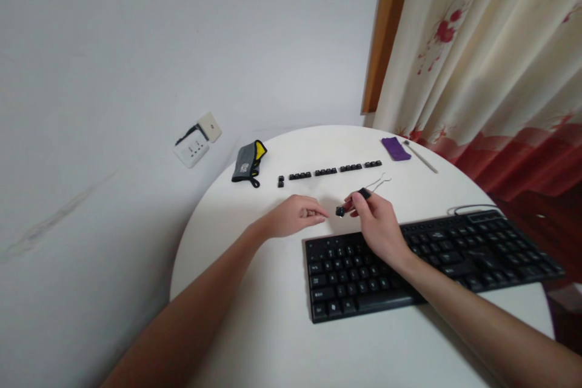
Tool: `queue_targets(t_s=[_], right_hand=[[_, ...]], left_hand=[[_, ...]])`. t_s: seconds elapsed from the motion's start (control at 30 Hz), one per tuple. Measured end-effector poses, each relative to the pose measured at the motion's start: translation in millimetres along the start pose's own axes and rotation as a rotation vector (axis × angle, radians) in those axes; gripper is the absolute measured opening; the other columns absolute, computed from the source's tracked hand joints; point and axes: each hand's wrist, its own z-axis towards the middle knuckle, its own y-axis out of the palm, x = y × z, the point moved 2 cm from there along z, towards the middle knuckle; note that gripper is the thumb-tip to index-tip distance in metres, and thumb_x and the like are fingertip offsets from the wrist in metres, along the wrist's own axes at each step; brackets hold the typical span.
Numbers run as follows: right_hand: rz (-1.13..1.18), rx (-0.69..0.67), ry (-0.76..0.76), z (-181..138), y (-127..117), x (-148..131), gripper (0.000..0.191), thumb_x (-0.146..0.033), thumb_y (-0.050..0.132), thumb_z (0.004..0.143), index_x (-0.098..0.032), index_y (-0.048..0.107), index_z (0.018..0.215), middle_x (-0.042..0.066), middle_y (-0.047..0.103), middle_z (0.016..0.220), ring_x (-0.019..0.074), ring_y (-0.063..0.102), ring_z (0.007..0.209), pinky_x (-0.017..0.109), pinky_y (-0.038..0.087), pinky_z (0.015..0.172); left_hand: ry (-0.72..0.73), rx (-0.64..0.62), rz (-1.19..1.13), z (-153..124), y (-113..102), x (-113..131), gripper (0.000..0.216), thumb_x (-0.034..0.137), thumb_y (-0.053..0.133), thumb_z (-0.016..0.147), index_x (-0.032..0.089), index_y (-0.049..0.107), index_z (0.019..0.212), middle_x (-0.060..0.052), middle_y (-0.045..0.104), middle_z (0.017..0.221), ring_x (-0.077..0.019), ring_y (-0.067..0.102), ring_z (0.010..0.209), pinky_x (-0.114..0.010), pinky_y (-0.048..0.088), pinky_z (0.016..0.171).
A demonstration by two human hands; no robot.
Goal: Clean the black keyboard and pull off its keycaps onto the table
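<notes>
White wall (227,24), patterned curtain (491,42) far right; round white surface (264,315). Black keyboard (445,254) near right, rows of keys seated in it; the right hand (378,218) and forearm hide part. Far side: loose keycaps (325,171) in short groups, grey-yellow cloth (245,162) to their left, purple cloth (396,148) and slim stick (421,157) to their right. Right fingers closed round a wire-ended tool (364,193), wires pointing far right; a small black piece (340,211), seemingly a keycap, at their tips. Left hand (291,217) just left of it, fingers loosely curled; cannot tell whether they hold anything.
</notes>
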Motion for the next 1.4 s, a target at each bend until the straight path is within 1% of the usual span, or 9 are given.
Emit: queue_targets(t_s=[0.1,0.17,0.27,0.4,0.5,0.7,0.9,1.07,1.4], right_hand=[[0.101,0.022,0.077,4,-1,6,0.04,-0.05,0.051,0.092,-0.013,0.066,0.085,0.008,0.07,0.078,0.0183,0.066,0.069,0.031,0.055,0.067],[0.135,0.002,0.09,4,1,8,0.041,-0.051,0.053,0.091,-0.013,0.066,0.083,0.008,0.07,0.077,0.0187,0.067,0.069,0.032,0.056,0.068],[0.115,-0.032,0.067,2,4,10,0.041,-0.051,0.055,0.09,-0.013,0.066,0.082,0.008,0.07,0.078,0.0189,0.067,0.07,0.032,0.056,0.07],[0.081,-0.069,0.038,-1,7,10,0.04,-0.05,0.054,0.091,-0.013,0.067,0.082,0.008,0.071,0.078,0.0192,0.067,0.07,0.032,0.055,0.07],[0.054,-0.086,0.023,-2,8,9,0.038,-0.048,0.053,0.091,-0.013,0.067,0.082,0.008,0.071,0.076,0.0193,0.067,0.07,0.031,0.054,0.069],[-0.005,-0.09,0.001,-3,7,8,0.037,-0.046,0.052,0.092,-0.014,0.066,0.079,0.006,0.069,0.072,0.0181,0.066,0.067,0.028,0.051,0.066],[-0.007,-0.088,0.031,-2,7,11,0.04,-0.048,0.051,0.092,-0.014,0.068,0.082,0.007,0.07,0.072,0.0194,0.066,0.069,0.03,0.051,0.068],[-0.01,-0.157,0.049,-2,9,13,0.043,-0.049,0.048,0.094,-0.013,0.07,0.085,0.007,0.071,0.076,0.0187,0.065,0.068,0.028,0.051,0.063],[-0.094,-0.159,-0.025,-4,8,5,0.038,-0.041,0.046,0.096,-0.016,0.067,0.077,0.003,0.066,0.069,0.0161,0.059,0.063,0.027,0.046,0.063]], left_hand=[[0.059,0.253,0.085,0,-4,7,0.02,0.033,0.063,0.09,0.017,0.073,0.095,-0.005,0.069,0.086,-0.013,0.057,0.074,-0.024,0.043,0.067],[0.127,0.312,0.104,0,-3,11,0.019,0.033,0.066,0.088,0.016,0.072,0.093,-0.006,0.069,0.088,-0.0134,0.058,0.075,-0.024,0.043,0.066],[0.206,0.282,0.105,0,3,15,0.023,0.035,0.07,0.085,0.018,0.07,0.101,-0.007,0.069,0.096,-0.0155,0.06,0.083,-0.024,0.045,0.066],[0.233,0.226,0.118,2,12,18,0.032,0.038,0.072,0.082,0.02,0.068,0.108,-0.008,0.068,0.102,-0.0185,0.061,0.093,-0.029,0.048,0.078],[0.222,0.242,0.133,3,16,18,0.029,0.039,0.071,0.084,0.019,0.066,0.105,-0.007,0.067,0.098,-0.0182,0.061,0.09,-0.03,0.049,0.082],[0.337,0.192,0.178,2,18,21,0.021,0.029,0.059,0.093,0.018,0.065,0.11,-0.009,0.065,0.106,-0.0193,0.06,0.101,-0.033,0.047,0.091],[0.345,0.193,0.195,1,18,21,0.019,0.025,0.059,0.093,0.019,0.07,0.108,-0.009,0.063,0.106,-0.018,0.06,0.099,-0.031,0.048,0.089],[0.31,0.199,0.195,1,19,18,0.019,0.027,0.061,0.092,0.021,0.071,0.106,-0.009,0.062,0.106,-0.0183,0.059,0.098,-0.032,0.049,0.089],[0.304,0.185,0.094,2,22,16,0.022,0.033,0.065,0.089,0.02,0.071,0.106,-0.008,0.062,0.103,-0.0183,0.06,0.096,-0.033,0.049,0.089]])
